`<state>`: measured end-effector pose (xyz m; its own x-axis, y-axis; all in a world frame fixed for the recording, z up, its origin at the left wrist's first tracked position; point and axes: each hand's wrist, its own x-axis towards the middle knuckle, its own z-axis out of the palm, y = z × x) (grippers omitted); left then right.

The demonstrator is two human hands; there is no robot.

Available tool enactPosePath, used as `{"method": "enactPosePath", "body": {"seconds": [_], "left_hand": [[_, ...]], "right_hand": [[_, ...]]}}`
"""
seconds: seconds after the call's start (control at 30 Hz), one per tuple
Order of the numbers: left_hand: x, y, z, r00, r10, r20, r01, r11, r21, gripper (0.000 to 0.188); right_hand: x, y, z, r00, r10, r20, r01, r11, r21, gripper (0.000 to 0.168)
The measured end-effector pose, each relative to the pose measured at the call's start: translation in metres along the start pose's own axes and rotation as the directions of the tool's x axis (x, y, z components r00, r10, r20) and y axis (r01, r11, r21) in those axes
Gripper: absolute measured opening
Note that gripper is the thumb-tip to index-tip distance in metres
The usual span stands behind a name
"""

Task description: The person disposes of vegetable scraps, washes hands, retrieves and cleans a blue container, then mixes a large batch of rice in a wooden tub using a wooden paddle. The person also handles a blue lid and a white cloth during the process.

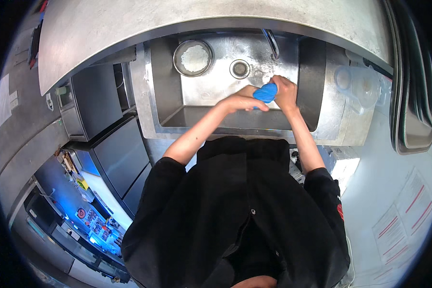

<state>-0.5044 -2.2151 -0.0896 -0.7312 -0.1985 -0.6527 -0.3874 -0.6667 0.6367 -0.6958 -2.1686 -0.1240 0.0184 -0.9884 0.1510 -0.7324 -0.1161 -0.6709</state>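
Note:
A twisted blue cloth (265,93) is stretched between my two hands above the near side of a stainless steel sink (208,90). My left hand (243,100) wraps around its left end, with the thumb extended along the near side. Around the other end, my right hand (286,91) is closed in a fist. Beyond the hands, in the sink floor, is a round drain strainer (240,69). A curved chrome faucet (272,45) reaches in from the back edge. No water can be made out coming from it.
A round metal bowl (178,66) holding something white (195,58) stands in the sink's back left corner. Right of the sink are clear plastic jugs (365,86) and several upright trays (415,138). A raised counter ledge (216,10) runs behind; steel drawers (122,158) stand at left.

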Motion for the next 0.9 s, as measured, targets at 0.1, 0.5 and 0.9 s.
{"method": "enactPosePath", "body": {"seconds": [0.1, 0.5, 0.9], "left_hand": [[0.015, -0.052, -0.05, 0.964, 0.133, -0.231, -0.053, 0.945, 0.323, 0.058], [-0.03, -0.141, -0.037, 0.838, 0.281, -0.469, -0.075, 0.909, 0.41, 0.087], [-0.085, 0.001, -0.068, 0.708, 0.389, -0.59, -0.599, 0.774, -0.208, 0.013]], "right_hand": [[-0.037, 0.022, 0.029, 0.898, 0.331, 0.291, -0.244, 0.923, -0.298, 0.016], [-0.1, -0.009, 0.047, 0.722, 0.692, 0.012, -0.681, 0.708, 0.19, 0.015], [-0.073, -0.21, 0.015, 0.809, 0.396, -0.434, -0.32, 0.917, 0.239, 0.066]]}}
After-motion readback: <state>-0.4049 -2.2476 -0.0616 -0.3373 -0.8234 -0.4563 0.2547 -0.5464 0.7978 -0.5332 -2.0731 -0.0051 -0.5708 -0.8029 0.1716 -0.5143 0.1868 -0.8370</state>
